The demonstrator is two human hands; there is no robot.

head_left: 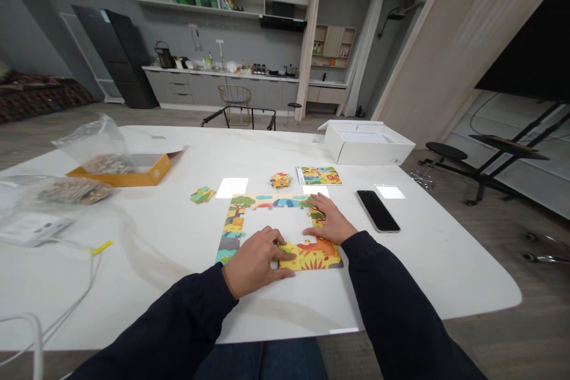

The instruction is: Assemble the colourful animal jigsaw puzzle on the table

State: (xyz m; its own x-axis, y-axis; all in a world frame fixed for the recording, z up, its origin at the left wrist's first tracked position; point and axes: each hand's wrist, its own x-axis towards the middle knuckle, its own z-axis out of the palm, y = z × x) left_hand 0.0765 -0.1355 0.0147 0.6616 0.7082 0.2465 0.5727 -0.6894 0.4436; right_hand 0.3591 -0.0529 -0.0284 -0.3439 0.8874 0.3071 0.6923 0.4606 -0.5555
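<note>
A jigsaw puzzle border (231,228) of joined colourful pieces lies on the white table, with its middle showing bare tabletop. My left hand (260,260) has its fingers on a yellow puzzle piece (287,256) at the bottom edge, left of the orange animal. My right hand (329,221) rests spread on the border's right side. Beyond the border sit a pile of loose pieces (280,180) and a smaller green and yellow pile (203,195). A printed picture card (319,176) lies at the back right of the border.
A black phone (378,211) lies right of the puzzle. A white box (367,143) stands at the back right. On the left are an orange box (133,177), plastic bags of pieces (73,190), a white power strip (33,230) and cables.
</note>
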